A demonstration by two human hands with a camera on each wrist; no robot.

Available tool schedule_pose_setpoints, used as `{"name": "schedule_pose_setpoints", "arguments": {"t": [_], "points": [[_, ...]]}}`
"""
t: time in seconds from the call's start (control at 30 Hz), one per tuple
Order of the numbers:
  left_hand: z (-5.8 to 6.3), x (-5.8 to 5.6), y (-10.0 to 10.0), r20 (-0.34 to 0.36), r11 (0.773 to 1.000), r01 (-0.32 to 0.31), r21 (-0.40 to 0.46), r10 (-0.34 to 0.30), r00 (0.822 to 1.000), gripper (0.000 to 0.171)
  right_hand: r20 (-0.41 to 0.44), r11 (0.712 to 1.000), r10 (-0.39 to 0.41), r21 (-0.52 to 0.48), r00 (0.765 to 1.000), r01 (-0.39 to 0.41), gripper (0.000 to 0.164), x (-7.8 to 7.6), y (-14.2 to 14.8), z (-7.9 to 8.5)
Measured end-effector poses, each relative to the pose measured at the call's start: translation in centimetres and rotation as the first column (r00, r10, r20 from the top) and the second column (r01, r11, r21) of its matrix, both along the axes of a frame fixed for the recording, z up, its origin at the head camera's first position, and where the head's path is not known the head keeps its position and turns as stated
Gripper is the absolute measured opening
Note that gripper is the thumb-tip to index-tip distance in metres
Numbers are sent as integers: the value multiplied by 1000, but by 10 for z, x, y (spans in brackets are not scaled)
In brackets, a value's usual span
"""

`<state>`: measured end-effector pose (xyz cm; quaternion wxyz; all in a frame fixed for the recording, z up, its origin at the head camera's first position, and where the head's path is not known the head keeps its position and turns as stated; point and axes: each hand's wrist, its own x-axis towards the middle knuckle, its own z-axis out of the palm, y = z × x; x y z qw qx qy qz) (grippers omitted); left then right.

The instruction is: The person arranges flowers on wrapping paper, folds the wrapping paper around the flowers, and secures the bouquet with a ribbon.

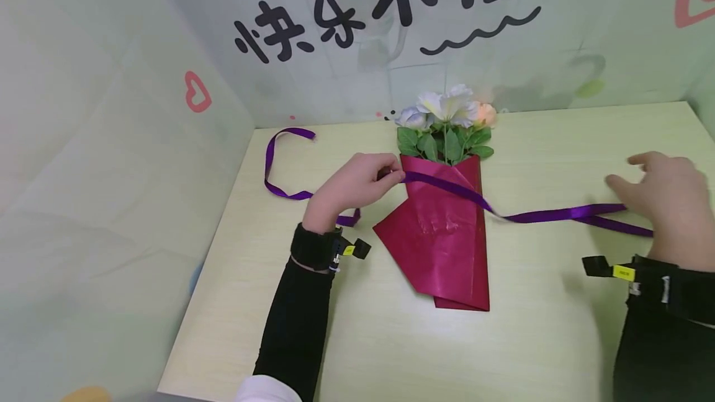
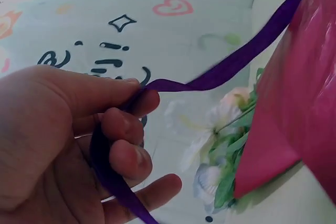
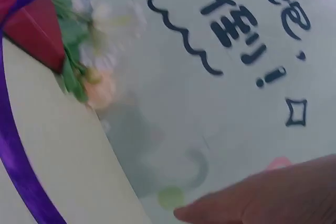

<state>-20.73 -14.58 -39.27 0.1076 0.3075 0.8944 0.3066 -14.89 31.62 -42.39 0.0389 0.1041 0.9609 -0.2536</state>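
A bouquet of artificial flowers [image 1: 447, 107] lies on the table, wrapped in crimson paper [image 1: 447, 228] with a folded flap at its left. My left hand [image 1: 360, 178], at the wrap's upper left edge, pinches a purple ribbon [image 2: 226, 72] between thumb and index finger. From there the ribbon [image 1: 447, 185] runs across the front of the wrap to the right and doubles back near my right hand [image 1: 665, 194]. That hand hovers over the table with thumb and fingers apart. In the right wrist view, the ribbon [image 3: 18, 166] passes clear of the visible finger [image 3: 226, 198].
The ribbon's other end [image 1: 270, 160] curls on the table [image 1: 536, 340] to the left, partly behind my left wrist. A printed backdrop [image 1: 346, 85] with black characters rises along the table's back edge, and another pale sheet [image 1: 112, 203] stands at the left.
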Motion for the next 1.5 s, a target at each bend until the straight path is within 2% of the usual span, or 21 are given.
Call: {"name": "schedule_pose_setpoints", "arguments": {"t": [0.03, 0.07, 0.1, 0.17, 0.23, 0.27, 0.3, 0.33, 0.47, 0.57, 0.67, 0.7, 0.8, 0.87, 0.97, 1.07, 1.2, 1.3, 1.37, 1.47, 1.5], "points": [[-2, 1, 6, -7, 1000, 25, 5, -25, 1000, 13, -6, 994, 112, 2, 994, -112, 62, -4, -13, 1], [-3, 3, 13, -15, 999, 53, 10, -53, 998, 13, -38, 973, 230, -9, 972, -231, 59, -8, -27, 0], [-5, 5, 19, -21, 996, 83, 13, -83, 996, 12, -89, 935, 347, -52, 934, -352, 55, -12, -43, -1], [-8, 8, 30, -38, 990, 139, 17, -138, 990, 11, -189, 813, 535, -152, 824, -563, 53, -18, -77, -5], [-10, 11, 40, -57, 982, 189, 27, -187, 981, 12, -273, 695, 633, -212, 725, -687, 53, -21, -109, -10], [-11, 13, 44, -68, 977, 210, 32, -207, 976, 12, -309, 650, 660, -223, 685, -727, 52, -21, -121, -12], [-11, 14, 47, -76, 974, 224, 35, -221, 972, 12, -334, 622, 673, -228, 660, -749, 52, -22, -131, -15], [-12, 15, 50, -84, 971, 236, 38, -232, 969, 12, -344, 615, 674, -231, 654, -754, 50, -21, -139, -16], [-10, 19, 55, -81, 965, 259, 36, -255, 963, 11, -348, 656, 647, -199, 679, -728, 40, -19, -153, -22], [-9, 21, 56, -63, 964, 265, 29, -263, 963, 11, -367, 644, 656, -181, 659, -743, 27, -19, -152, -26], [-8, 20, 55, -53, 964, 265, 22, -264, 963, 10, -399, 614, 668, -179, 628, -768, 8, -20, -145, -26], [-8, 19, 54, -50, 964, 264, 21, -263, 963, 9, -402, 606, 668, -193, 626, -772, 5, -20, -142, -25], [-7, 18, 52, -28, 967, 256, 10, -255, 966, 8, -376, 589, 666, -265, 645, -763, 10, -19, -128, -20], [-5, 18, 50, -8, 969, 249, 1, -249, 969, 9, -348, 590, 655, -318, 670, -742, 13, -18, -116, -16], [-3, 16, 46, 25, 970, 244, -9, -244, 970, 13, -317, 607, 630, -368, 709, -704, 17, -16, -99, -8], [-1, 14, 40, 59, 969, 248, -15, -247, 967, 14, -267, 642, 609, -388, 747, -661, 25, -13, -80, -1], [-1, 10, 24, 132, 965, 261, -3, -258, 957, 13, -172, 749, 549, -334, 818, -572, 22, -10, -54, 6], [-7, 8, 6, 216, 960, 275, 45, -278, 936, 15, -144, 824, 480, -264, 866, -501, 17, -8, -37, 6], [-13, 6, -8, 294, 954, 283, 95, -298, 908, 18, -134, 857, 439, -235, 889, -458, 19, -7, -26, 3], [-24, 4, -29, 397, 948, 271, 169, -317, 861, 21, -128, 886, 403, -194, 906, -421, 22, -4, -11, -2], [-27, 3, -36, 422, 948, 257, 189, -314, 850, 21, -132, 889, 402, -182, 906, -420, 23, -3, -6, -3]]}}
